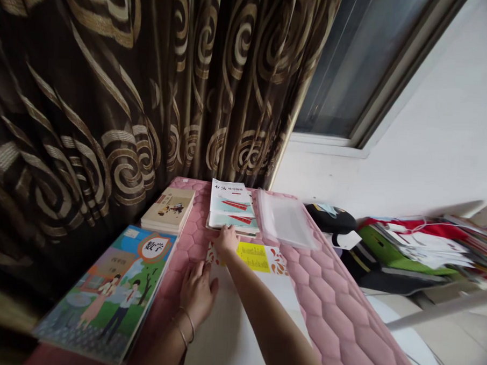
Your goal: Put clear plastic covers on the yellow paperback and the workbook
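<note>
My left hand, with two thin bangles on the wrist, lies with fingers apart at the left edge of a large white sheet. This sheet has a yellow printed panel and red patterns along its far end. Crossing over the sheet, my right hand stretches its fingers to the near edge of a small stack of booklets with white, pale blue and red covers. The fingertips appear to touch that edge; the undersides of the fingers are hidden.
A math textbook lies at the left, with a stack of beige books behind it. Clear plastic covers rest right of the booklets on the pink quilted table cover. A patterned curtain hangs behind; bags and papers lie at right.
</note>
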### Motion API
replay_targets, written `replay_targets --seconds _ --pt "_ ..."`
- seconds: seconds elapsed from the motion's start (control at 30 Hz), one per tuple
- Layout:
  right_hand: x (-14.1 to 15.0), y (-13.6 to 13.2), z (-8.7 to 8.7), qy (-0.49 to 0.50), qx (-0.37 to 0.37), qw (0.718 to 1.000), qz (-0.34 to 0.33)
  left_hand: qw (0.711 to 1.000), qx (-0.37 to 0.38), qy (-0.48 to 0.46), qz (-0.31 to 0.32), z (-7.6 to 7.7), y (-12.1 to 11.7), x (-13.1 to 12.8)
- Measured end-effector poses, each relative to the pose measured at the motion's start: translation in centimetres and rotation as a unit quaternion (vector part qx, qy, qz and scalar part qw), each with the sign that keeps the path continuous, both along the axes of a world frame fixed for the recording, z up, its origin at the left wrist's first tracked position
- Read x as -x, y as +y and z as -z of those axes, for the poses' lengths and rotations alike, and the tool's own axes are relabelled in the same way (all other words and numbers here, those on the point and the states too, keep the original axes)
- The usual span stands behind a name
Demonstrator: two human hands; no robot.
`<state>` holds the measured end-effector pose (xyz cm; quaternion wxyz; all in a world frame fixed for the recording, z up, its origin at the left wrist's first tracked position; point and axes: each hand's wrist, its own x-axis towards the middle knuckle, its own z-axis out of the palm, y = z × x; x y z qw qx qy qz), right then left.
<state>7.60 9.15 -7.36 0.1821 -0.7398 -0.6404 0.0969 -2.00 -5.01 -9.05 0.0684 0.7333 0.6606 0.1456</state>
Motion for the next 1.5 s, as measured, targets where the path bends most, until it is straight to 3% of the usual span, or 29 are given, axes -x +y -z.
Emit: replay_targets --seconds 0.13,0.33,0.43,0.7,0.9,1.0,1.13,1.3,1.43,1.5 --pt "0.2 -1.9 0.4 -0.003 -0.012 0.999 -0.047 1.0 0.002 0.008 0.003 -0.3 0.0 0.0" --pt "-1.1 -4.9 1.5 0.017 0.042 0.995 -0.093 1.0 0.017 0.018 0.005 -0.7 0.0 -0.2" --pt "-1.6 -4.4 1.3 0.019 0.054 0.994 -0.092 1.0 0.018 0.019 0.006 -0.6 0.0 -0.1" --pt "-1.0 0.6 0.2 0.007 0.055 0.998 -0.025 1.0 0.009 0.01 0.001 -0.3 -0.1 -0.1" --pt "-0.9 -1.0 0.2 0.012 0.012 0.998 -0.066 1.0 0.007 0.013 0.005 -0.6 -0.1 0.0" --pt "-3.1 -3.7 0.1 0.024 -0.01 0.992 -0.127 1.0 0.003 0.023 0.016 -1.0 0.0 0.1" --pt "-9.7 -8.5 0.0 0.032 -0.018 0.982 -0.186 0.998 -0.011 0.052 0.03 -1.1 0.2 0.1" --pt "-17.6 -13.3 0.2 0.007 -0.008 0.993 -0.115 0.996 -0.005 0.088 0.033 -1.5 0.3 -0.2" --pt "-19.0 -14.3 0.6 -0.012 0.019 0.996 -0.083 0.993 0.01 0.118 0.007 -2.2 0.4 -1.9" --pt "-18.8 -14.0 0.7 -0.015 0.017 0.996 -0.081 0.993 0.017 0.108 0.031 -2.4 0.6 -4.0"
